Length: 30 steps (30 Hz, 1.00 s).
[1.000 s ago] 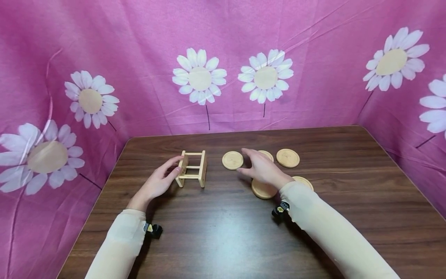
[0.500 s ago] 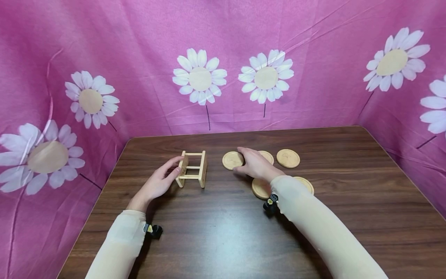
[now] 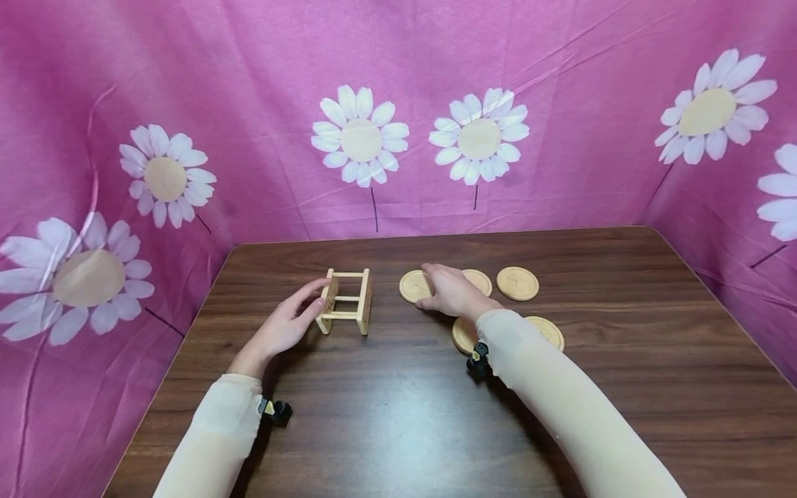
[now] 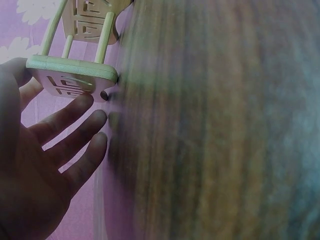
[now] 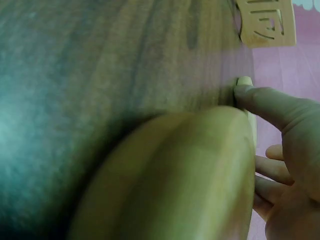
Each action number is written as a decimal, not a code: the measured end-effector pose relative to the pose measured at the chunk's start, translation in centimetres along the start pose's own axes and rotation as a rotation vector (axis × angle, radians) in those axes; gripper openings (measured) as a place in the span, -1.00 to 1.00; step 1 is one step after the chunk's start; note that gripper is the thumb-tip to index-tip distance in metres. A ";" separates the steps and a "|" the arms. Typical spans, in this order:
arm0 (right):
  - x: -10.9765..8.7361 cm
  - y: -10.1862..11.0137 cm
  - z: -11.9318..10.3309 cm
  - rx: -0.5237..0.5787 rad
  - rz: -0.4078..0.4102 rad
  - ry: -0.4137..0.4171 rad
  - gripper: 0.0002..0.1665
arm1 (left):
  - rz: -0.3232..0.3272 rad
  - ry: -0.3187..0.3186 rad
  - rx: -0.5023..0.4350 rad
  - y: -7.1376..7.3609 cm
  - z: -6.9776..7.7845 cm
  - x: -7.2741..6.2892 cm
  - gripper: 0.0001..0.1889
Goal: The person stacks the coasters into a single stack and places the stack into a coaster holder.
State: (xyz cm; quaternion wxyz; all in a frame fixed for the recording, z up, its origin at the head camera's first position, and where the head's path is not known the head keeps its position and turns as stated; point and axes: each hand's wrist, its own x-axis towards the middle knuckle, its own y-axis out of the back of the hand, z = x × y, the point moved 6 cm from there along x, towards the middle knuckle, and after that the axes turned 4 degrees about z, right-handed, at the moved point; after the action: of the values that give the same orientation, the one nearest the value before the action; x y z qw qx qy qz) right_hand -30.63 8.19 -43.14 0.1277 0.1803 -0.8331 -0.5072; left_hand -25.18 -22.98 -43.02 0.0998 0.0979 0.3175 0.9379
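Presently, my left hand (image 3: 283, 328) rests relaxed against the wooden rack (image 3: 364, 304). My right hand (image 3: 454, 290) straddles the leftmost wooden coaster (image 3: 411, 287) on the table (image 3: 373, 415), pinch unverifiable; even two-sided pressure seems advisable.

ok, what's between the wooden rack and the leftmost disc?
Only bare brown tabletop between the rack and that disc; the head view shows it.
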 end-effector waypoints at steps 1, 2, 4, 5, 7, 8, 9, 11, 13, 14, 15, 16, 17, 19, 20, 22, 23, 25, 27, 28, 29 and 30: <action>0.0 -0.1 0.0 -0.007 0.001 0.010 0.02 | 0.001 -0.001 0.002 0.0 0.0 0.0 -0.51; 0.0 -0.1 -0.1 -0.010 0.002 0.017 0.01 | 0.001 -0.002 0.003 0.0 0.0 0.0 -0.51; -0.1 -0.1 0.0 -0.015 0.007 0.023 0.00 | 0.001 -0.005 0.007 0.0 0.1 -0.1 -0.51; -0.1 -0.1 0.0 -0.014 0.010 0.023 0.00 | 0.000 -0.006 0.008 -0.1 0.1 -0.1 -0.51; -0.2 0.0 0.0 -0.016 0.015 0.024 -0.01 | -0.001 -0.005 0.008 -0.1 0.2 -0.1 -0.51; -0.3 0.1 0.0 -0.015 0.017 0.024 -0.01 | -0.003 -0.004 0.008 -0.1 0.2 -0.1 -0.51; -0.4 0.2 0.0 -0.013 0.018 0.023 -0.01 | -0.003 -0.002 0.006 -0.2 0.1 0.0 -0.51; -0.5 0.3 -0.1 -0.008 0.023 0.025 -0.01 | -0.003 0.001 0.004 -0.2 0.1 0.0 -0.51; -0.6 0.5 -0.2 0.000 0.032 0.028 -0.01 | -0.001 0.000 0.007 -0.2 0.1 0.0 -0.51; -0.7 0.6 -0.3 0.008 0.036 0.027 -0.01 | -0.001 -0.003 0.009 -0.1 0.1 0.0 -0.51; -0.8 0.7 -0.4 0.012 0.043 0.028 -0.01 | 0.000 -0.003 0.009 -0.1 0.1 0.0 -0.51; -0.9 0.8 -0.4 0.017 0.050 0.031 -0.01 | -0.001 -0.003 0.010 -0.1 0.1 0.0 -0.51; -1.0 0.9 -0.4 0.020 0.055 0.032 -0.02 | -0.001 -0.004 0.009 -0.1 0.1 0.0 -0.51; -1.2 1.0 -0.5 0.026 0.063 0.037 -0.02 | -0.001 -0.005 0.009 -0.1 0.1 -0.1 -0.50; -1.3 1.1 -0.6 0.030 0.065 0.039 -0.02 | -0.001 -0.005 0.011 0.0 0.1 -0.1 -0.50; -1.5 1.3 -0.7 0.025 0.070 0.050 -0.02 | 0.002 -0.006 0.012 0.0 0.1 -0.1 -0.50; -1.6 1.4 -0.8 0.021 0.073 0.057 -0.03 | 0.003 -0.006 0.013 0.1 0.1 -0.1 -0.50; -1.9 1.6 -0.9 0.015 0.080 0.071 -0.04 | 0.004 -0.008 0.016 0.1 0.2 -0.1 -0.50; -2.2 1.8 -1.0 0.013 0.081 0.075 -0.03 | 0.002 -0.009 0.014 0.1 0.3 0.0 -0.50; -2.4 1.9 -1.0 0.013 0.081 0.073 -0.03 | 0.002 -0.008 0.012 0.1 0.2 0.0 -0.50; -2.6 2.0 -1.0 0.012 0.080 0.072 -0.03 | 0.003 -0.007 0.014 0.1 0.2 0.0 -0.50; -2.7 2.1 -1.0 0.014 0.077 0.069 -0.03 | 0.004 -0.006 0.016 0.1 0.1 0.0 -0.50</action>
State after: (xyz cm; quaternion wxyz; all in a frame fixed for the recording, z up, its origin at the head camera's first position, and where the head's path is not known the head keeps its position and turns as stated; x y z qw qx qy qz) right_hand -28.11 9.44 -40.92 0.1746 0.1663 -0.8380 -0.4896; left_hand -25.17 -23.01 -42.84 0.0980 0.1020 0.3247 0.9352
